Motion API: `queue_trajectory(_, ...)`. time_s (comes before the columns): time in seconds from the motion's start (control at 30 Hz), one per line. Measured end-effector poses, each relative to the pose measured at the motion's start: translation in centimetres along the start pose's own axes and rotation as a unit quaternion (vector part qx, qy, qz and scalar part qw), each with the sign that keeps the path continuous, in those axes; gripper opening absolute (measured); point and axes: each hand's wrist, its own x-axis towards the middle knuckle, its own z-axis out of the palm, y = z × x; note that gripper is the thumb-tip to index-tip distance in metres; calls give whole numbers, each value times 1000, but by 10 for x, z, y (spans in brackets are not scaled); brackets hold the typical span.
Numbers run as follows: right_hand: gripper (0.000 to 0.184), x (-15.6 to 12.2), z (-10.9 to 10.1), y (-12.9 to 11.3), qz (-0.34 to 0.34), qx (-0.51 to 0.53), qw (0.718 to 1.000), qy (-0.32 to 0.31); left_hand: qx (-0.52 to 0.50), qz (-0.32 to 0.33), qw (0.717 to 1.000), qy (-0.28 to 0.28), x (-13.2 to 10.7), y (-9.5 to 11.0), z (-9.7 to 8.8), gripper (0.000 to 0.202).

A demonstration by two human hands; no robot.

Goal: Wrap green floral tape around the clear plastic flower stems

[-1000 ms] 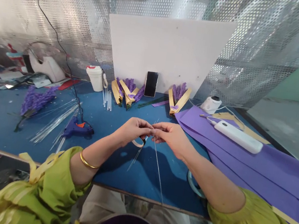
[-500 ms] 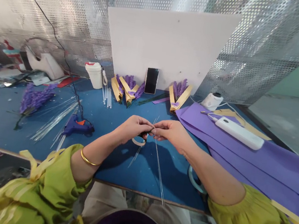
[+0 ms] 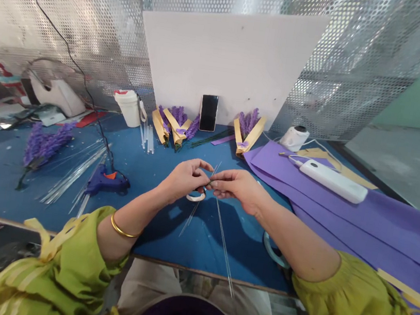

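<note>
While close together, left hand (image 3: pixel 185 180) and right hand (image 3: pixel 242 188) in narrow pinches on wires (image 3: pixel 223 245).

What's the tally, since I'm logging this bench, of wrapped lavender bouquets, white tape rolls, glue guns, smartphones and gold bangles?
Wrapped lavender bouquets: 3 that I can make out
White tape roll, at the left hand: 1
Glue gun: 1
Smartphone: 1
Gold bangle: 1
Total: 7

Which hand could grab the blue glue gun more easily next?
Probably the left hand: the glue gun lies to its left, farther from the right hand. Both hands are busy at the thin strands, though.
</note>
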Motion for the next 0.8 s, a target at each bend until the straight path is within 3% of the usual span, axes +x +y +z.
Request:
queue_trajectory(0.2,14,-4,1,-5,-13,-3,1000,25,102,1,995,-20,0,0,-4,18)
queue_trajectory(0.5,11,-11,3,-15,-83,-77,991,74,286,55,956,-43,1,2,-19,19)
queue_trajectory(0.67,13,-9,-3,-18,-94,-66,989,95,233,66,962,-127,0,4,-25,29)
queue_trajectory(0.8,16,-7,-6,-16,-107,-45,988,98,153,46,978,-136,-1,6,-23,40)
